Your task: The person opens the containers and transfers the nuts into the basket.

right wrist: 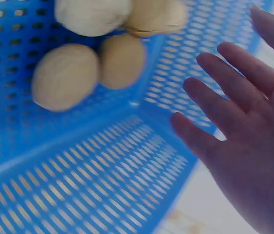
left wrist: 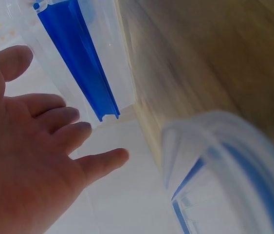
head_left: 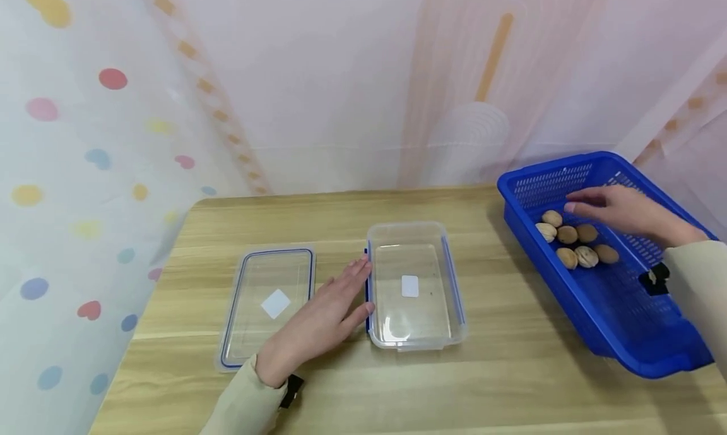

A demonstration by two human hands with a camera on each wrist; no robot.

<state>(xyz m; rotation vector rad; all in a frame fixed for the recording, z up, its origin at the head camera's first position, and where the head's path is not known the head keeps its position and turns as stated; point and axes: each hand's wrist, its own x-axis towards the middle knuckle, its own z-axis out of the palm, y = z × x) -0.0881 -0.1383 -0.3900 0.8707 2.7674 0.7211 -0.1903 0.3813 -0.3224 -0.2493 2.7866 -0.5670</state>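
A clear plastic container (head_left: 392, 258) with blue side clips stands uncovered on the table, a white label on its bottom. My left hand (head_left: 320, 324) rests its straight fingertips against the container's left side, by the blue clip (left wrist: 78, 58). At the right, my right hand (head_left: 630, 211) hovers over the blue basket (head_left: 591, 324), fingers extended and nothing in them. Several walnuts (head_left: 586, 256) lie in the basket below and left of that hand. In the right wrist view, a walnut (right wrist: 66, 77) sits apart from the spread fingers.
A clear lid (head_left: 255, 321) with a blue seal and a white label lies left of the container, partly beneath the left forearm. The wooden table (head_left: 488, 384) meets a patterned cloth backdrop (head_left: 318, 81) at the back.
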